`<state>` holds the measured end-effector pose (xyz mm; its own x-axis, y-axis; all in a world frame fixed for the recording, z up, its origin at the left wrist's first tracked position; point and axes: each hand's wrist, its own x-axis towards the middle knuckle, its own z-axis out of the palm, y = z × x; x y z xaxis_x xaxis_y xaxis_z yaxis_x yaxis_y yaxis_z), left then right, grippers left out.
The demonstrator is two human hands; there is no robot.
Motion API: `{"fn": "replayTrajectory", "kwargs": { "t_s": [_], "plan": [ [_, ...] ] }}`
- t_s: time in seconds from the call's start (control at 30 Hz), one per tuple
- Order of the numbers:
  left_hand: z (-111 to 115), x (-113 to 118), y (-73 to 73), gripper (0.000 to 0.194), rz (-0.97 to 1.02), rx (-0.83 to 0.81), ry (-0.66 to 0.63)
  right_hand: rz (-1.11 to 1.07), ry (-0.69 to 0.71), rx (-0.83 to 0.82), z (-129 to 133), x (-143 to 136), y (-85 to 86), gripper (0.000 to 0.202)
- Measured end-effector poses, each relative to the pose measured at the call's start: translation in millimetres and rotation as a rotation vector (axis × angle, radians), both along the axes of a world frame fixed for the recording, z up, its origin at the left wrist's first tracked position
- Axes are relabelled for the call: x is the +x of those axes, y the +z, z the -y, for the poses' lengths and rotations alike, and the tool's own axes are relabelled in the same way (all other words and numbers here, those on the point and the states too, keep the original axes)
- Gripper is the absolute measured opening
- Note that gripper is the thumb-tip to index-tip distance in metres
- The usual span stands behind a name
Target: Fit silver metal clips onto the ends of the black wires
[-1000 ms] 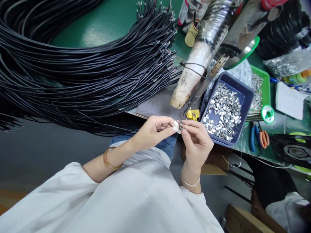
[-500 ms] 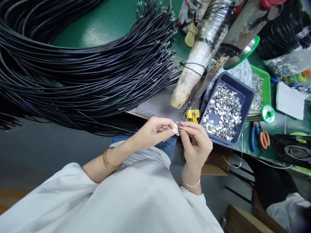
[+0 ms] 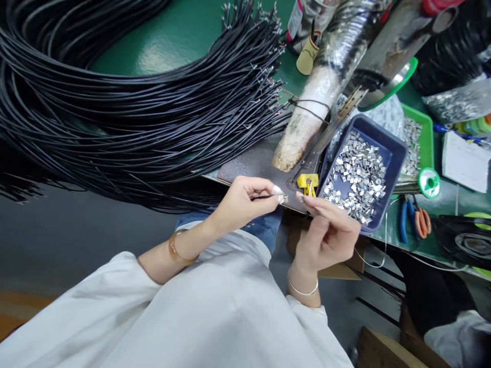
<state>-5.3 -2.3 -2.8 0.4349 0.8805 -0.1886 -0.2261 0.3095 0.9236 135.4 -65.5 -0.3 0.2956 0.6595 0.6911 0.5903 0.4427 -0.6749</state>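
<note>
My left hand pinches a thin black cable between thumb and fingers. A small metallic end piece sticks out past the white-covered fingertips. To its right is my right hand, a short gap away, its forefinger stretched toward the cable end and its thumb apart. I see nothing held in it. Just beyond the hands sits a yellow clip-like piece at the bench edge. A dark blue tray of small metal parts stands beside the right hand.
A large bundle of black cables covers the green bench at left. A wrapped duct slants down over the work spot. Behind the blue tray is a green tray. Pliers, a solder spool and paper lie at right.
My right hand has let go of the cable end and moved right, its fingers parting. My left hand keeps its pinch on the cable. The view has shifted slightly.
</note>
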Motion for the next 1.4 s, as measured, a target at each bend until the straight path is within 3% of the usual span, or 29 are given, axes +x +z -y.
{"fn": "replayTrajectory", "kwargs": {
  "t_s": [0.13,0.37,0.6,0.87,1.4],
  "plan": [
    [-0.5,1.4,2.7,0.005,-0.003,0.037,0.009,0.221,-0.002,0.015,-1.1,-0.5,-3.9,0.022],
    [-2.9,0.7,5.3,0.004,-0.033,0.061,0.015,-0.030,0.011,-0.146,-5.3,7.3,-8.3,0.014],
    [-5.0,2.2,7.8,0.007,0.011,0.070,0.024,0.126,0.012,-0.139,-5.5,7.5,-8.5,0.016],
    [-6.5,5.8,5.9,0.011,-0.090,0.088,0.067,0.320,-0.015,-0.086,-8.5,9.8,-10.4,0.021],
    [-13.0,11.7,13.5,0.005,-0.071,0.047,0.106,0.234,-0.030,-0.144,-15.3,10.8,-7.1,0.016]
  ]
}}
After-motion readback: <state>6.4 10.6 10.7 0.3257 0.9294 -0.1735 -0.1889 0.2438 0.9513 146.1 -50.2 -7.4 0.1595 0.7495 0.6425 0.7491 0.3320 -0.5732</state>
